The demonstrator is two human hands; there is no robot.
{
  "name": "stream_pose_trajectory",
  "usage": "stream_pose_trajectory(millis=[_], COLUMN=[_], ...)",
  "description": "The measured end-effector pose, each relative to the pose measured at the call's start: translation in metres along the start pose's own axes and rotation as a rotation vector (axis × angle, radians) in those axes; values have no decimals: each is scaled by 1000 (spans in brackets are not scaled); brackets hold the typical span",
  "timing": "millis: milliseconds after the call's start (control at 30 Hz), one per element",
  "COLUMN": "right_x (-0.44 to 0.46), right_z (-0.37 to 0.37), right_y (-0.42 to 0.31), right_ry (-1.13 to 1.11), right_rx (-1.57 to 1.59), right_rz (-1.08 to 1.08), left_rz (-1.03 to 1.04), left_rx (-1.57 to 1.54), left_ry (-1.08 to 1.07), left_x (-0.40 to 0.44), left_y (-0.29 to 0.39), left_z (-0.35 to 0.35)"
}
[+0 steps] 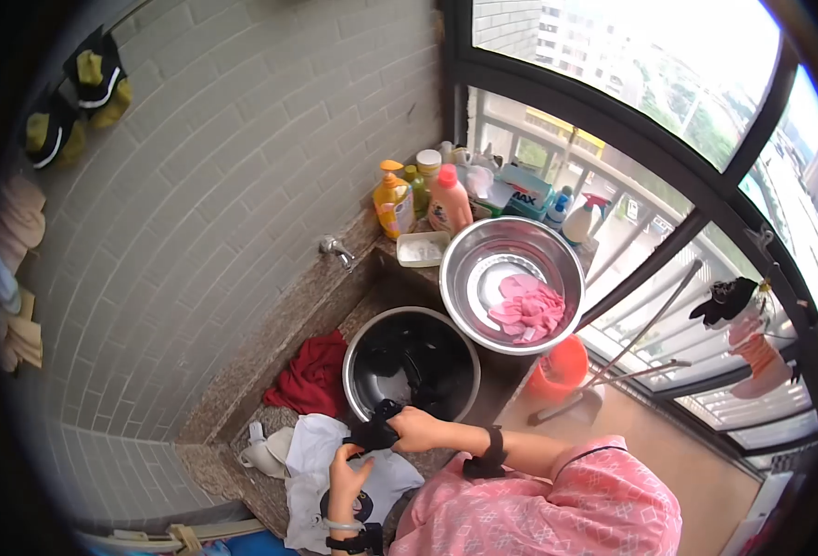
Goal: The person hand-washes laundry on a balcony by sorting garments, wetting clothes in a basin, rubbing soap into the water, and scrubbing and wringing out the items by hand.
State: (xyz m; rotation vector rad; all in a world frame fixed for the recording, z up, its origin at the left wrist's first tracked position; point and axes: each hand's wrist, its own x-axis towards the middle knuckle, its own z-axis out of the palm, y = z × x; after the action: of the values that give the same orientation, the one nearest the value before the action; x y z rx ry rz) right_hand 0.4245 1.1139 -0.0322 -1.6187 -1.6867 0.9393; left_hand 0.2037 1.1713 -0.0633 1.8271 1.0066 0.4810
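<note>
A bunched black cloth [372,430] is gripped between my two hands, over the near rim of a metal basin [471,394]. My right hand [414,430] closes around its right side. At its lower left, my left hand [346,468] pinches the cloth with the thumb held apart. Inside the basin lies more dark cloth [418,357] in dark water. Below my hands a white garment [311,445] with a dark round print is spread on the sink ledge. A red cloth [311,378] is heaped to the left of the basin.
A second steel basin [460,278] holding pink cloth [529,308] stands at the upper right. Behind it are detergent bottles [450,199] and a soap dish [422,248]. A tap [337,250] juts from the wall. An orange bucket [560,366] and a dustpan [576,406] are on the floor.
</note>
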Motion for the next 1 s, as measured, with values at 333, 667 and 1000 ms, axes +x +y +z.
stream_pose_trajectory(millis=[333, 667, 1000], right_x=[-18, 3, -14], right_z=[-18, -92, -15], right_y=[-44, 11, 30], right_ry=[-183, 232, -373], right_rx=[68, -99, 520], right_rz=[-87, -54, 186], left_rz=[305, -377, -474], left_rx=[-47, -1088, -1519], left_ry=[265, -273, -372], left_x=[29, 33, 32], left_y=[-22, 36, 38], left_z=[50, -2, 17])
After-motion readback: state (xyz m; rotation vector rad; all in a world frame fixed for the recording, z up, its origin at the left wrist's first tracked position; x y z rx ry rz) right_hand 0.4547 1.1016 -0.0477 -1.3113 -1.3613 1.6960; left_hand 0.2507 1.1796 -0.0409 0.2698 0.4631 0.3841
